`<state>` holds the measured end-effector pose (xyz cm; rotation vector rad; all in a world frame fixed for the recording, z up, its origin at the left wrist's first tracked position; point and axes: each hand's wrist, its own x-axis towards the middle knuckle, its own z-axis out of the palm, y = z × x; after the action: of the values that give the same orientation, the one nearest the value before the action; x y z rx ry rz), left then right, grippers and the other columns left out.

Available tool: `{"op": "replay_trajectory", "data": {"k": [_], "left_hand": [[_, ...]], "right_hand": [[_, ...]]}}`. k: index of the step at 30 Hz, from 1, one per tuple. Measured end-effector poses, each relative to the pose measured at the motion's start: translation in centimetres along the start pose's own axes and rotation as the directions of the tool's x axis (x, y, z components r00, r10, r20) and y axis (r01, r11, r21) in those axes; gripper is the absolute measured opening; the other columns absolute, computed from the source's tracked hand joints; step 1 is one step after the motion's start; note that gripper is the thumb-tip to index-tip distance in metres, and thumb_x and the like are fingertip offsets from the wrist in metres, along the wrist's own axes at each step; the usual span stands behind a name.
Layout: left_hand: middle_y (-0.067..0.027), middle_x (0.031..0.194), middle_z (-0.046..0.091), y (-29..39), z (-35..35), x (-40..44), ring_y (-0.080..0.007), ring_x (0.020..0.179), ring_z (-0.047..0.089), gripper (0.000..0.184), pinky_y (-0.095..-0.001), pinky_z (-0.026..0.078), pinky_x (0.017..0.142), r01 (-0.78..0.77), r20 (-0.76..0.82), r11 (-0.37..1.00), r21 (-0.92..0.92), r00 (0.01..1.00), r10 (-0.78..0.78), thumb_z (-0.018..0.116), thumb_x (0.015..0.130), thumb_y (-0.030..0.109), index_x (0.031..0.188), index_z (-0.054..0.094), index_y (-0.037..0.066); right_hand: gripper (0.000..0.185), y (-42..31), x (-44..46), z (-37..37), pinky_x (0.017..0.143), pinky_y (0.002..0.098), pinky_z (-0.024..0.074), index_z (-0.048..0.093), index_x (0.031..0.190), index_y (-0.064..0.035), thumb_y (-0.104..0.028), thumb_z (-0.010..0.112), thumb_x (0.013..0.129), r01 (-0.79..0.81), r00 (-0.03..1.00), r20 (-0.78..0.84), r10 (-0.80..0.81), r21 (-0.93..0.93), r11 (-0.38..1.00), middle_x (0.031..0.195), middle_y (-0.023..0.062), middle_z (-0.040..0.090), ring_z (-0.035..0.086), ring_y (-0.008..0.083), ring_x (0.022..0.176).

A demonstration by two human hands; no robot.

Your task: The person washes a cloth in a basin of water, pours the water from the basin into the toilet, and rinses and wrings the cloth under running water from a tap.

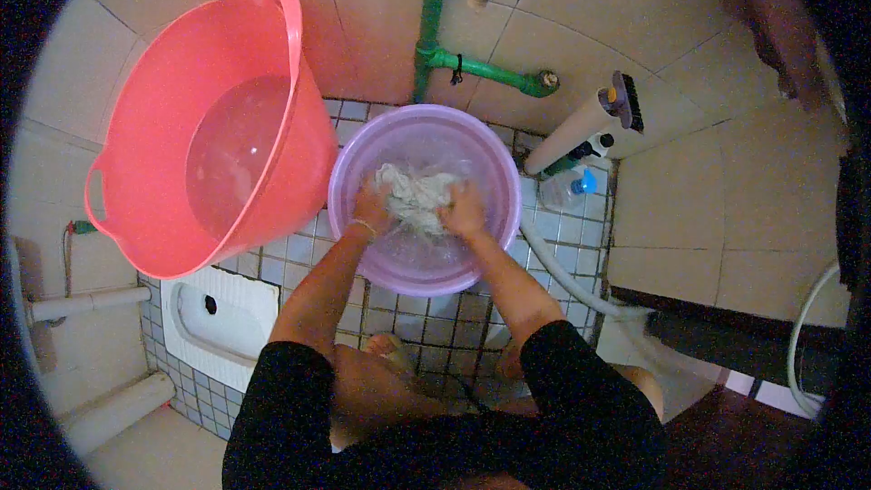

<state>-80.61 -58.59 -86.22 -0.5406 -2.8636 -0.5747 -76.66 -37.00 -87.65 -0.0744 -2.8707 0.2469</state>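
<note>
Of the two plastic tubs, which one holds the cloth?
The purple basin, where the white cloth lies between the left hand and the right hand. The larger pink tub beside it shows no cloth inside.

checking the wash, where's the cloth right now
Centre of the head view: the cloth is in the purple basin, between left hand and right hand.

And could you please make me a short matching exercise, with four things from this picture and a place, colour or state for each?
1. Cloth
2. Tub
3. Squat toilet
4. Clear bottle

A. White, set into the tiled floor
B. Blue at the top, right of the basin in the picture
C. Wet, between the left hand and right hand
D. Pink, with water in it

Pairs: 1-C, 2-D, 3-A, 4-B
</note>
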Motion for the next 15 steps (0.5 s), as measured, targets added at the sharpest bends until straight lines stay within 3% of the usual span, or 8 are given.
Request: {"op": "replay_trajectory", "data": {"k": [2,4,6,7,8,11,12,15], "left_hand": [[-0.0199,0.104,0.051,-0.6,2.5,-1.6,-0.036,0.094,0.05,0.048,-0.0418,0.041,0.081,-0.108,0.356,0.964,0.244,0.934,0.015,0.065,0.065,0.025,0.106,0.052,0.004],[-0.0213,0.102,0.051,-3.5,5.4,-0.5,-0.0351,0.096,0.05,0.042,-0.041,0.039,0.084,0.403,0.445,0.915,0.001,0.82,-0.361,0.063,0.066,0.023,0.103,0.055,0.004],[-0.0219,0.099,0.053,-3.1,4.5,-0.6,-0.0341,0.095,0.052,0.036,-0.0402,0.04,0.084,0.432,0.387,0.894,-0.118,0.849,-0.359,0.06,0.068,0.022,0.099,0.057,0.004],[-0.022,0.097,0.055,-2.2,3.9,-1.0,-0.0337,0.092,0.053,0.033,-0.0398,0.041,0.082,0.21,0.232,0.972,-0.106,0.956,-0.181,0.059,0.069,0.021,0.097,0.058,0.003],[-0.022,0.094,0.056,-0.7,2.5,-0.8,-0.0332,0.09,0.055,0.03,-0.0394,0.043,0.08,-0.02,0.079,0.998,-0.059,0.997,0.024,0.058,0.07,0.02,0.095,0.06,0.003],[-0.0199,0.092,0.059,1.7,0.2,0.3,-0.0313,0.083,0.057,0.031,-0.0384,0.046,0.074,0.191,0.562,0.978,-0.087,0.82,-0.11,0.058,0.071,0.023,0.096,0.06,0.005],[-0.019,0.091,0.059,1.7,-0.4,0.7,-0.0303,0.081,0.058,0.032,-0.0377,0.046,0.072,0.347,0.619,0.927,-0.142,0.762,-0.19,0.058,0.071,0.025,0.097,0.059,0.005],[-0.014,0.09,0.06,1.2,-0.9,0.7,-0.0261,0.077,0.058,0.039,-0.0346,0.048,0.068,0.816,0.659,0.251,-0.521,0.572,-0.488,0.058,0.072,0.035,0.099,0.058,0.007]], "right_hand": [[0.041,0.7,1.3,0.5,0.082,0.0388,0.0401,0.054,0.104,-0.01,-0.024,0.062,0.067,-0.025,0.783,0.602,-0.156,0.281,0.959,0.107,0.0179,0.049,0.05,0.0325,0.097],[0.047,0.9,3.3,-1.9,0.085,0.0389,0.0392,0.05,0.11,-0.0107,-0.023,0.062,0.066,-0.281,0.6,0.8,-0.02,0.233,0.931,0.116,0.0213,0.043,0.047,0.0351,0.101],[0.043,0.3,2.2,-1.5,0.082,0.0391,0.0412,0.052,0.107,-0.011,-0.021,0.061,0.066,-0.401,0.878,0.386,0.281,0.277,0.873,0.106,0.0184,0.051,0.051,0.0336,0.095],[0.041,-0.4,1.8,-1.0,0.081,0.0392,0.0422,0.053,0.105,-0.0112,-0.02,0.06,0.065,-0.436,0.899,0.123,0.42,0.325,0.839,0.102,0.017,0.055,0.054,0.0328,0.092],[0.037,-3.4,0.6,-2.6,0.08,0.0399,0.0426,0.055,0.102,-0.0105,-0.019,0.058,0.067,-0.2,0.977,-0.078,0.198,-0.016,0.98,0.097,0.0154,0.057,0.055,0.0314,0.089],[0.038,-0.3,1.0,-0.4,0.085,0.0404,0.0392,0.053,0.105,-0.0097,-0.022,0.059,0.068,-0.181,0.752,0.654,-0.082,0.326,0.928,0.102,0.0185,0.053,0.05,0.0338,0.097],[0.036,0.0,2.9,-3.4,0.084,0.041,0.0393,0.054,0.103,-0.0106,-0.02,0.059,0.068,-0.383,0.673,0.732,0.11,0.218,0.898,0.098,0.0172,0.054,0.051,0.0346,0.094],[0.032,-0.6,1.1,0.7,0.079,0.0411,0.0424,0.057,0.099,-0.01,-0.017,0.059,0.068,-0.518,0.85,0.099,0.518,0.341,0.784,0.089,0.015,0.059,0.055,0.033,0.086]]}}
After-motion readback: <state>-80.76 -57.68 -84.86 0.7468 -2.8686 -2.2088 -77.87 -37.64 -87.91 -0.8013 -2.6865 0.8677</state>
